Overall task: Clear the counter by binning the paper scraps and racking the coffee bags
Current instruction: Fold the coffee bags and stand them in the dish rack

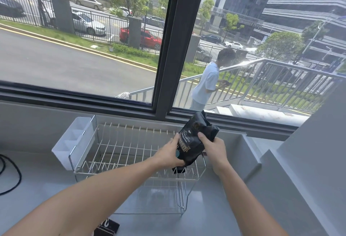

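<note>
— What room is there round the rack?
— The wire rack (131,153) stands on the grey counter (46,183) near its back edge, under the window (164,48); a white caddy (73,142) hangs on its left end; a raised ledge (250,153) lies close on its right.
— And the coffee bag?
— The black coffee bag (194,142) is tilted over the rack's right end, its lower corner at the front wires; the left hand (169,154) grips its left side, the right hand (213,147) its right, fingers curled round it.
— Anything else?
— A black cable (11,172) at the counter's left edge.

"Treasure" on black coffee bag (194,142)
</note>
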